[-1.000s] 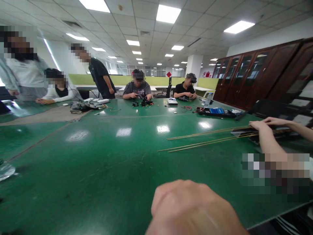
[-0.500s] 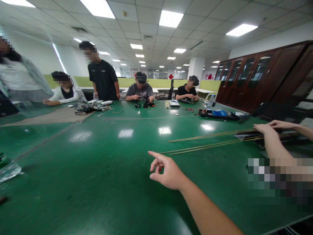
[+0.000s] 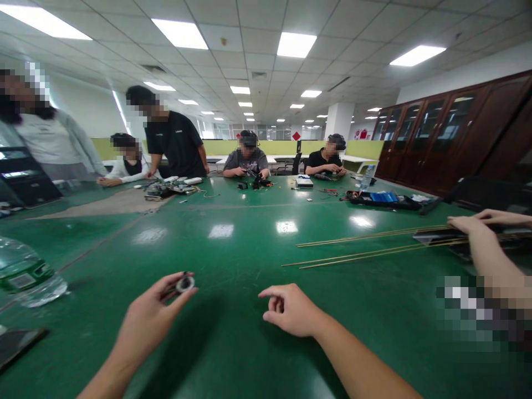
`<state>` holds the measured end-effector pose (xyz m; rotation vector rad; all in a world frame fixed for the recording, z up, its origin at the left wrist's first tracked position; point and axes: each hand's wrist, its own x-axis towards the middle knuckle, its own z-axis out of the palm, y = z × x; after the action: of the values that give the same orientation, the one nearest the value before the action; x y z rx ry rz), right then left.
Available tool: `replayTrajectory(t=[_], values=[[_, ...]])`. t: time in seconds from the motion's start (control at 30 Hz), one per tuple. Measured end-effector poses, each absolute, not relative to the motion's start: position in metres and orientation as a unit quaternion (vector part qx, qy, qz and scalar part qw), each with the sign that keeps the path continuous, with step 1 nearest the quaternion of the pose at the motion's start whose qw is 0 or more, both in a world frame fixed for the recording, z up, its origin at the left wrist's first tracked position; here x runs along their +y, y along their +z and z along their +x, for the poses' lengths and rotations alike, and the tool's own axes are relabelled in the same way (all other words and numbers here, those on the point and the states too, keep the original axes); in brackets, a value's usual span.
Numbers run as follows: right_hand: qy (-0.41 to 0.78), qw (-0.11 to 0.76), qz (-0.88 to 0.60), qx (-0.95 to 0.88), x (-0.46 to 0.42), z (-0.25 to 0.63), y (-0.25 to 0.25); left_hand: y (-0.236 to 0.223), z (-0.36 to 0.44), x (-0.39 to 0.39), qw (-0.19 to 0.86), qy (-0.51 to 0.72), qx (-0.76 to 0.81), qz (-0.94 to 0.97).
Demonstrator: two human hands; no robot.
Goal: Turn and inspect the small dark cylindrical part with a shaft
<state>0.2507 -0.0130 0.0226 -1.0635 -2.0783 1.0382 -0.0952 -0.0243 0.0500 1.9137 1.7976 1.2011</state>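
A small round piece (image 3: 185, 283), with a pale rim and a dark centre, is grasped between the thumb and fingers of the left hand (image 3: 145, 316) and is held above the green tabletop (image 3: 233, 354). Apart from it, the right hand (image 3: 293, 310) is raised and released, its index finger extended, the other fingers loosely curled and a gap left below them by the thumb. Beyond the right hand, thin golden rods (image 3: 361, 256) are laid out in two pairs, and over their right-hand portion a co-worker's hands (image 3: 469, 223) are placed; whether the rods are gripped there cannot be told. To the left, a clear bottle with a green label (image 3: 27, 280) is cut off by the view's edge, as is a dark flat object (image 3: 19, 346) nearer the wearer. Farther back, blue packs (image 3: 384, 197) are held in a black tray (image 3: 390, 206).
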Motion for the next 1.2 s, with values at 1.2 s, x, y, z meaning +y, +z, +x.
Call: replayTrajectory(t=[1.2], values=[[0.239,0.316,-0.36,-0.845,-0.023,0.232,0.02,-0.004,-0.008,-0.033,0.184,0.336,0.402,0.831]])
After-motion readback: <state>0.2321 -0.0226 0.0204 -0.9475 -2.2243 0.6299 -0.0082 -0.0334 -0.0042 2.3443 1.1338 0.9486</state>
